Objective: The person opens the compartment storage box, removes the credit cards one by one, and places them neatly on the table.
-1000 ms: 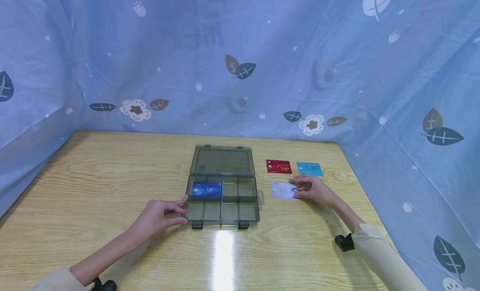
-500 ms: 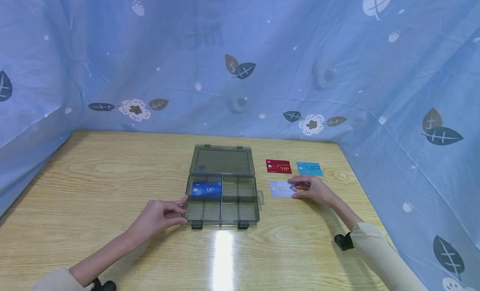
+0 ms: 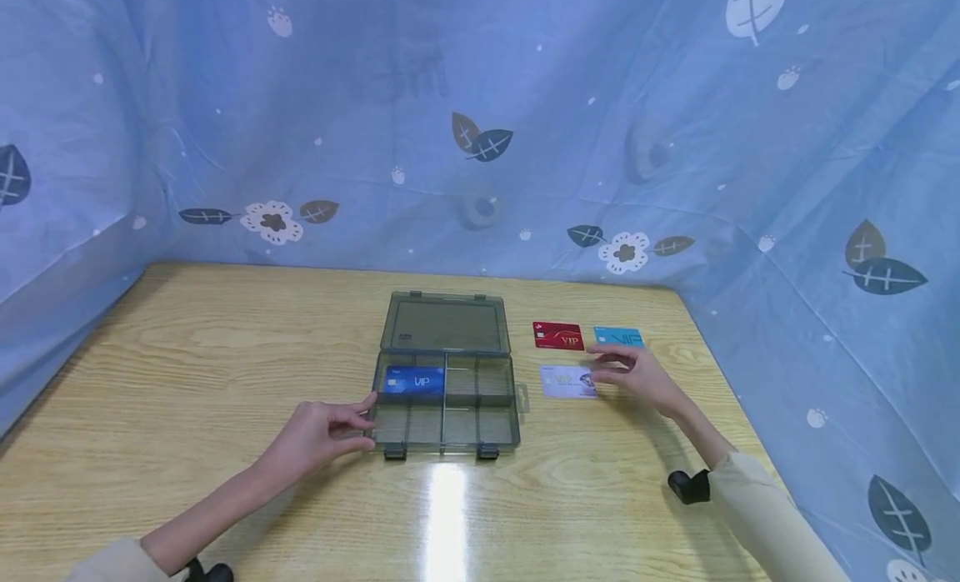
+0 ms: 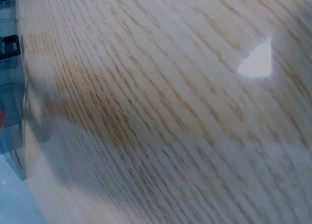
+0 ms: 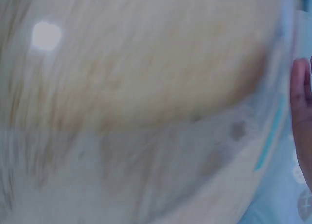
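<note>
My left hand (image 3: 318, 436) touches the left side of a dark see-through divided box (image 3: 480, 423), its fingertips and thumb against the edge. The box's lid lies folded back; a blue VIP card (image 3: 414, 380) lies in the back left compartment. In the left wrist view, part of the box (image 4: 9, 95) shows at the left edge. My right hand (image 3: 637, 380) is at the right end of a pale lavender VIP card (image 3: 562, 382); fingers look relaxed, and contact is unclear. In the right wrist view, the right hand (image 5: 302, 117) appears at the edge.
Behind the pale card lie a red VIP card (image 3: 558, 336) and a light blue card (image 3: 618, 337), the latter partly covered by my right fingers. The wooden table (image 3: 225, 340) is bordered by a patterned blue cloth (image 3: 337, 115).
My right hand has drawn a little back and to the right, off the pale card, whose right end now shows more. The left hand stays at the box.
</note>
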Available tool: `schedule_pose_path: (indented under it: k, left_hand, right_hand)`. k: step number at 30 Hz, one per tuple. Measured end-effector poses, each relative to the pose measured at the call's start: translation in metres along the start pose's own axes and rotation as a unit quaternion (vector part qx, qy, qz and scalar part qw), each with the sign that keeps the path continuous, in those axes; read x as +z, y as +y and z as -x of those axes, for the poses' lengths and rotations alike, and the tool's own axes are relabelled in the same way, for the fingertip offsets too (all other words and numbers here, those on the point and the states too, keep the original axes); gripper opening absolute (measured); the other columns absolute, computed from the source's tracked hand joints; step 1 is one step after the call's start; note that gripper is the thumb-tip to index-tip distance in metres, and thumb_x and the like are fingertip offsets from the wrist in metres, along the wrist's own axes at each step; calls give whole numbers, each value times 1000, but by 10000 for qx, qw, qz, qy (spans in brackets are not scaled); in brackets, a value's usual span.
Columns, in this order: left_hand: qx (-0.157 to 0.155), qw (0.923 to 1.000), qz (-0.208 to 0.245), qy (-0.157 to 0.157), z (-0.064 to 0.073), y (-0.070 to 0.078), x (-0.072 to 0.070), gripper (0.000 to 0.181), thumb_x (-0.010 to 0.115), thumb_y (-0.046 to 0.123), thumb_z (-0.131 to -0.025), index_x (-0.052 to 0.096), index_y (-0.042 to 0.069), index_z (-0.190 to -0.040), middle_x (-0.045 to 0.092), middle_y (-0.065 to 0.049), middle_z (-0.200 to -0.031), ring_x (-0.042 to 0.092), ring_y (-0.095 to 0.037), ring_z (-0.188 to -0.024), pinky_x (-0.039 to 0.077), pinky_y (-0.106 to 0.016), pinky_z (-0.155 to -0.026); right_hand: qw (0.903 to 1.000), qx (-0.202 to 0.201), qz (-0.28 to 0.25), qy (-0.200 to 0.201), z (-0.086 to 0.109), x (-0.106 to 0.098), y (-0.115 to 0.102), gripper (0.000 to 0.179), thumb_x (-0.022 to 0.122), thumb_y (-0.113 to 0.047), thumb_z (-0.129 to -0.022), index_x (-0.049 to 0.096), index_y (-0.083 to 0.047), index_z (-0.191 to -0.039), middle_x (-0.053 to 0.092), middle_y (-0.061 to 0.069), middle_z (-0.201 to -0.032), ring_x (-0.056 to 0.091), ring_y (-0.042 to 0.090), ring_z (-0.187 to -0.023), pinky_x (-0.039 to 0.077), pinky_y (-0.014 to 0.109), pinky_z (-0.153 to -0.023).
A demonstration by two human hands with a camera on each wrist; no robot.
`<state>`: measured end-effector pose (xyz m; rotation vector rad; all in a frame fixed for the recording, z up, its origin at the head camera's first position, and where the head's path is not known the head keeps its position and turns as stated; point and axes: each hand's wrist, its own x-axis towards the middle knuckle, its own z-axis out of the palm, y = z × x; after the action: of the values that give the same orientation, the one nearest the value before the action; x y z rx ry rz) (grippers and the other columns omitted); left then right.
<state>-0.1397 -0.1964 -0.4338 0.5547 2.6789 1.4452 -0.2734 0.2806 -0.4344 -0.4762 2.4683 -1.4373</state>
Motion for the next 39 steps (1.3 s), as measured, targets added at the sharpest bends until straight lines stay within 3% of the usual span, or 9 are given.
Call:
schedule_pose_path:
  k: [3,6,13,20,25,31,35,39]
  left_hand:
    - [12,10000,1,9,0,-1,0,22,79,13,-76,74,0,-94,56,-23,-125,65,-31,-101,57,-23,-78]
    - [5,10000,8,18,0,-1,0,22,80,13,-76,74,1,-94,56,-23,-126,65,-31,-102,57,-23,-77]
    - [-43,10000,43,-25,-1,-1,0,24,79,15,-77,74,0,-95,56,-23,-127,65,-30,-102,57,-22,-77]
    - [-70,9999,66,-46,0,1,-1,23,79,13,-77,74,0,-95,55,-24,-127,65,-30,-101,58,-23,-77]
    - [-134,9999,67,-49,0,2,-1,23,79,13,-77,74,0,-96,54,-24,-128,65,-31,-103,57,-23,-78]
    - [-159,9998,78,-65,1,2,-2,23,79,12,-78,74,0,-96,54,-24,-128,65,-30,-101,57,-23,-78]
    - [-127,9998,152,-102,1,3,-1,23,78,12,-78,73,-2,-96,53,-25,-128,65,-31,-102,57,-22,-78]
    - [-124,9998,131,-97,1,3,-1,23,79,12,-77,73,-2,-96,54,-25,-128,65,-31,-102,57,-22,-78]
  right_hand:
    - [9994,-55,-305,122,5,0,-13,47,69,-15,-90,55,4,-131,56,24,-130,60,29,-114,53,18,-88]
    - [9963,-46,-860,-54,10,7,-29,50,66,-15,-93,49,5,-136,51,24,-136,57,27,-119,53,24,-93]
    - [9779,137,-2008,-565,17,36,-57,53,61,-11,-95,41,1,-143,51,6,-141,54,11,-122,48,24,-99]
    - [9620,199,-2536,-994,19,69,-80,54,60,-9,-96,39,2,-144,43,15,-147,48,21,-129,41,36,-106]
    - [9551,183,-2658,-1294,16,89,-91,54,60,-11,-96,38,2,-144,34,25,-149,41,28,-135,43,28,-105]
    - [9499,304,-2616,-1686,5,117,-100,54,60,-11,-96,39,1,-144,35,21,-150,34,30,-138,41,30,-108]
    - [9619,523,-1986,-1806,-4,130,-109,54,61,-16,-96,41,0,-143,40,17,-148,38,29,-136,39,36,-109]
    - [9679,739,-1524,-1856,-16,132,-122,50,57,-20,-98,43,1,-142,44,19,-145,45,30,-131,44,40,-105]
